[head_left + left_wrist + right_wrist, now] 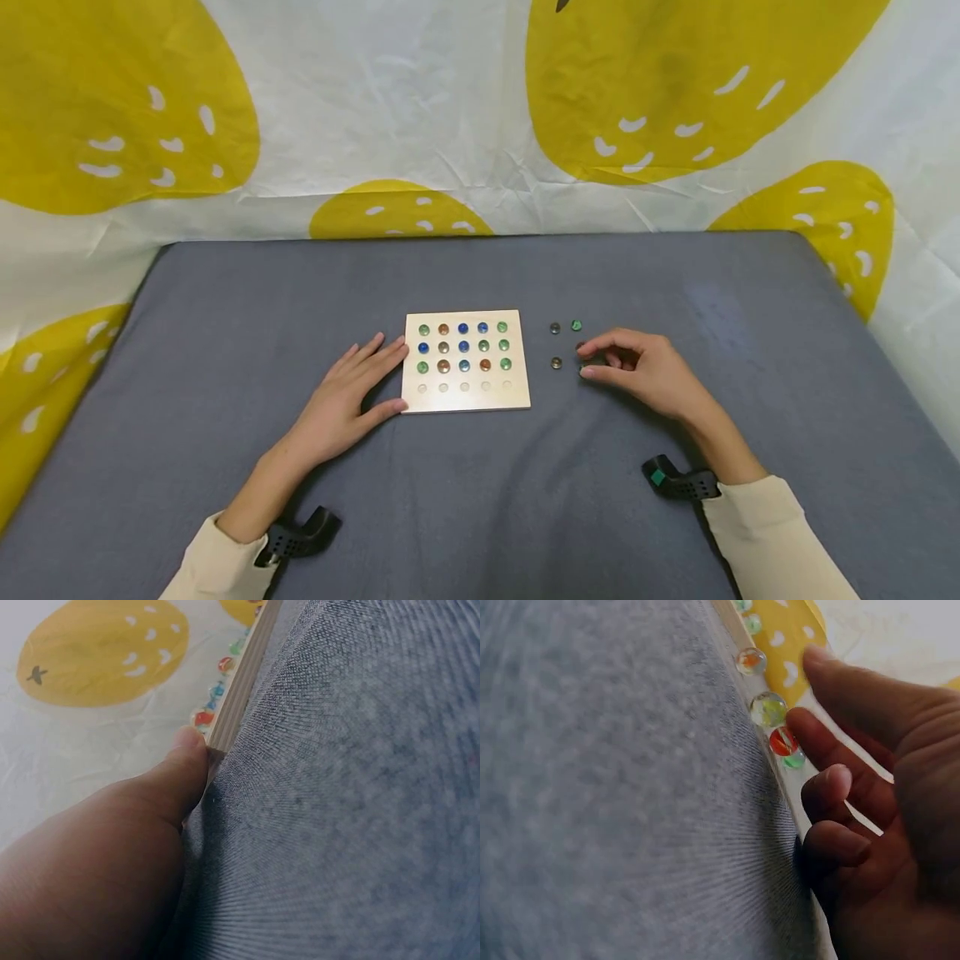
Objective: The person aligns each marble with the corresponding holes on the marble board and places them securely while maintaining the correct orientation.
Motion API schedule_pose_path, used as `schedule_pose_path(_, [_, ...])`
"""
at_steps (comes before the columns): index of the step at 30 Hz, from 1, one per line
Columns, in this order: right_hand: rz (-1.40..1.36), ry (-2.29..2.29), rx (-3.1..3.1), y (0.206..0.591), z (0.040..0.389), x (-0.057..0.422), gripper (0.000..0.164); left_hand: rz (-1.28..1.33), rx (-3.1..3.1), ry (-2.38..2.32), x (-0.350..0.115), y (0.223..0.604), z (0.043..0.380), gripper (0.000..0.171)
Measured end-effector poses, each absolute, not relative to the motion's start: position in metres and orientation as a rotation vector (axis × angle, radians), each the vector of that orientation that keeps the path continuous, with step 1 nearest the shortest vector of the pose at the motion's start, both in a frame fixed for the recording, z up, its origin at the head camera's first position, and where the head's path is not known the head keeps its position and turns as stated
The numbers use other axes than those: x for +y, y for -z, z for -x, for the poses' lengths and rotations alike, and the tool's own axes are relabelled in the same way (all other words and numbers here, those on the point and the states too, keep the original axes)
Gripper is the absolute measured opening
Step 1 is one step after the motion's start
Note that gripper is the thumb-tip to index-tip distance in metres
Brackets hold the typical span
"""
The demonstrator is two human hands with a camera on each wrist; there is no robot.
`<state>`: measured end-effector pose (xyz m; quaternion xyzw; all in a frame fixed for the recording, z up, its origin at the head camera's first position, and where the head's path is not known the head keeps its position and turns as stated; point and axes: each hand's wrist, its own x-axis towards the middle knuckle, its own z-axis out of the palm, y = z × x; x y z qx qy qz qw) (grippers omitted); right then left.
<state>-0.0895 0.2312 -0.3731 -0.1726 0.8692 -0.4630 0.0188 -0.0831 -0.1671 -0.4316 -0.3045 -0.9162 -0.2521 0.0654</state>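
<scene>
A pale wooden board (465, 400) lies on the grey cloth, with coloured glass marbles in its upper three rows and bare hollows in the front row. My left hand (347, 402) rests beside it, fingers spread, fingertips and thumb touching its left edge. In the left wrist view the thumb (189, 746) meets the board's corner. Right of the board, my right hand (645, 367) reaches over loose marbles, thumb and index finger apart. In the right wrist view a yellow-green marble (769, 710) and a red marble (783, 741) lie near the index fingertip; whether it touches them I cannot tell.
Other loose marbles lie nearby: a green one (576, 325), a dark one (555, 328) and a brownish one (557, 363). Grey cloth (450, 500) covers the table. Behind it hangs a white curtain (390, 100) with yellow fruit shapes.
</scene>
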Motion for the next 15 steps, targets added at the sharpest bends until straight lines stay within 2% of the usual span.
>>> schedule_pose_path(15, [0.608,1.368,2.633,0.403,0.103,0.252,0.024,0.911,-2.777,0.767,-0.166,0.429,0.082,0.071])
